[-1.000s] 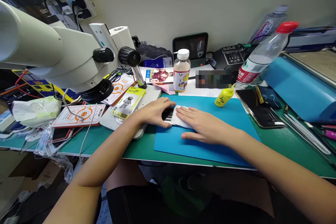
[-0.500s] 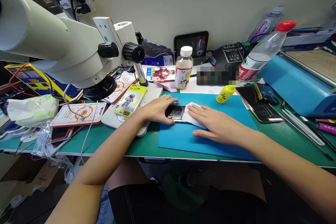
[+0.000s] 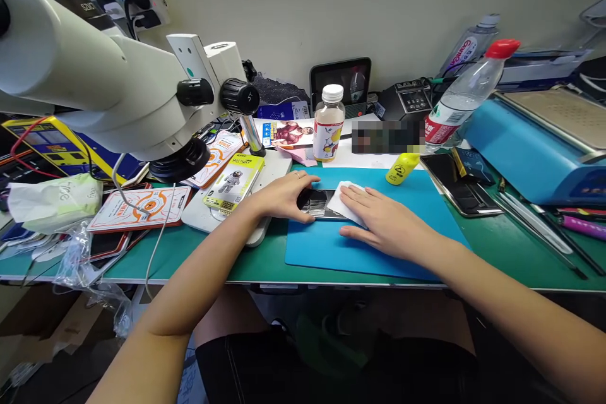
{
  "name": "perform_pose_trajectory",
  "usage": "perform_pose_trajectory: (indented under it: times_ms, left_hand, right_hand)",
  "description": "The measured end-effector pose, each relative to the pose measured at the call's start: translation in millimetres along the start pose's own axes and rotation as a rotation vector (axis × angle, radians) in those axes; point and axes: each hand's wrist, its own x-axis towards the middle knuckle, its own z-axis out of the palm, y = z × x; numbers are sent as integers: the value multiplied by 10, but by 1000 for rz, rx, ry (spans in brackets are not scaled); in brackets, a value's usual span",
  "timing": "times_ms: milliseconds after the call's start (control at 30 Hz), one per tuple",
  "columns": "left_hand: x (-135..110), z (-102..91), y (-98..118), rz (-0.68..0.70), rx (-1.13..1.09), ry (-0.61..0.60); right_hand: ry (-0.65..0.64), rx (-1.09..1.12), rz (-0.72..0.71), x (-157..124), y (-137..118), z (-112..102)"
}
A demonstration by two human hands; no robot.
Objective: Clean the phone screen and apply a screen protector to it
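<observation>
A dark, flat phone [image 3: 318,203] lies on the blue mat [image 3: 326,249], its surface showing pale streaks or reflections. My left hand [image 3: 284,194] grips the phone's left end, thumb at the near edge and fingers at the far edge. A folded white tissue [image 3: 337,204] covers the phone's right part. Pressing on it with outstretched fingers is my right hand [image 3: 383,219], thumb apart over the mat. The phone's right end is hidden beneath the tissue and hand. Behind the right hand stands a small yellow bottle [image 3: 399,170], tilted in view.
A microscope [image 3: 137,95] looms at the left, above boxed parts [image 3: 234,182]. A drink bottle [image 3: 328,132] and a red-capped water bottle [image 3: 466,104] stand at the back. Another phone [image 3: 457,186], tweezers [image 3: 534,227] and a blue machine [image 3: 534,145] occupy the right side.
My right hand and the tissue have shifted very slightly on the phone. My left hand keeps its grip. The whole view has turned a little.
</observation>
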Motion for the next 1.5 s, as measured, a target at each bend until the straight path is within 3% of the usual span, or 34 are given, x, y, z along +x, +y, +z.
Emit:
perform_pose_trajectory:
  times_ms: [233, 533, 800, 1067, 1267, 1433, 1500]
  left_hand:
    - [-8, 23, 2, 28, -21, 22]
    - [-21, -1, 27, 2, -37, 8]
    - [-24, -13, 36, -5, -54, -2]
    - [-16, -7, 1, 30, -67, 6]
    - [-60, -55, 32, 21, -124, 61]
    - [-106, -156, 12, -46, -147, 279]
    - [-100, -157, -13, -59, -129, 305]
  right_hand:
    - [-6, -20, 62, 371, -318, 137]
    - [-32, -57, 193, -284, -452, 55]
    - [-21, -85, 259, -72, -386, 143]
    - [3, -82, 213, -342, -555, 114]
    - [55, -76, 255, -5, -482, 223]
    - [119, -53, 250, 292, -723, 389]
    - [121, -37, 218, 432, -814, 426]
